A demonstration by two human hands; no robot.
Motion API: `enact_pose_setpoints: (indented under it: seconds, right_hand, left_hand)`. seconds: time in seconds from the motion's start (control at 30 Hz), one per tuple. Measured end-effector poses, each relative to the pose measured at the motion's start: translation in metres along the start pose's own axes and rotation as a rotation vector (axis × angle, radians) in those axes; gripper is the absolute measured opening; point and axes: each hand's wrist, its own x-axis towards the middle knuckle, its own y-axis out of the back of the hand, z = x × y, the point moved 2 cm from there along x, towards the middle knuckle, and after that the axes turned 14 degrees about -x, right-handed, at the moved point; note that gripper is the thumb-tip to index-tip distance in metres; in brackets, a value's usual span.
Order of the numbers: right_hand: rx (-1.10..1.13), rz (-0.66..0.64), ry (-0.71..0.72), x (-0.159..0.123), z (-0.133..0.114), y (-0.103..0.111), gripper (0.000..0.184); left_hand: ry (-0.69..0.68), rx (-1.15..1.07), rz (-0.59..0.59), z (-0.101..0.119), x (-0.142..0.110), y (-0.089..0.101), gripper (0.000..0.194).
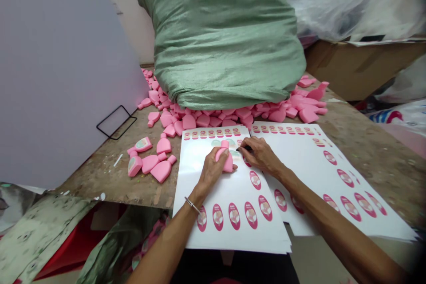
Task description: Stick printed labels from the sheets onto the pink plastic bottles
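My left hand (213,166) is wrapped around a small pink toy bottle (225,164), its cap end pointing away from me, above a white sticker sheet (213,186). At that sheet's right edge my right hand (258,153) is closed in a pinch. A small dark tip (238,149) shows at its fingertips; what it belongs to I cannot make out. Oval pink stickers (234,216) run along the near part of the sheet, with a row of small stickers (211,133) across its top. A second sticker sheet (309,177) lies to the right, under my right forearm.
Several pink bottles (161,171) lie at the left, some labelled. Beyond the sheets, a heap of pink pieces (203,120) surrounds a big green sack (226,44). A black wire frame (116,122) rests by a pale panel (60,66). A cardboard box (362,69) stands at right.
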Motion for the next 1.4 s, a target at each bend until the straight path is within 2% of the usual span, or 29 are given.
enact_pose_setpoints:
  seconds: [0.2, 0.4, 0.6, 0.7, 0.77, 0.9, 0.97, 1.1, 1.23, 1.3, 1.4]
  right_hand:
    - [-0.032, 0.029, -0.03, 0.003, -0.005, -0.001, 0.012]
    - [0.013, -0.001, -0.076, 0.009, -0.004, 0.0, 0.016]
    - [-0.039, 0.092, 0.011, 0.005, -0.003, 0.009, 0.016]
    - [-0.112, 0.103, -0.04, 0.002, 0.001, 0.01, 0.015]
    - [-0.127, 0.078, -0.05, 0.001, 0.001, 0.009, 0.015]
    - [-0.078, -0.017, 0.043, 0.0, -0.005, 0.007, 0.019]
    - [-0.027, -0.008, 0.025, 0.0, -0.007, 0.008, 0.021]
    - [0.195, 0.004, -0.109, 0.002, -0.008, 0.017, 0.023]
    - [0.445, 0.062, -0.319, 0.003, -0.011, 0.037, 0.03]
    - [0.552, 0.09, -0.4, 0.003, -0.02, 0.049, 0.033]
    - [0.675, 0.03, -0.424, 0.002, -0.044, 0.059, 0.035]
  left_hand:
    - [0.022, 0.015, 0.021, 0.002, 0.0, -0.001, 0.044]
    - [0.017, 0.016, 0.025, 0.003, -0.001, -0.002, 0.041]
    - [0.013, 0.024, 0.015, 0.002, 0.0, -0.002, 0.039]
    - [0.007, 0.011, 0.003, 0.001, 0.001, -0.001, 0.041]
    - [0.01, -0.002, 0.002, 0.0, 0.001, -0.001, 0.042]
    - [0.011, -0.019, 0.02, 0.0, 0.001, 0.0, 0.043]
    - [0.003, -0.018, 0.012, 0.0, 0.001, 0.0, 0.044]
    - [0.018, -0.043, 0.024, -0.002, 0.003, 0.003, 0.044]
    - [0.017, -0.249, 0.03, 0.001, 0.002, 0.006, 0.043]
    - [0.02, -0.356, 0.038, 0.007, -0.003, 0.006, 0.044]
    - [0.04, -0.433, 0.04, 0.02, -0.015, 0.001, 0.044]
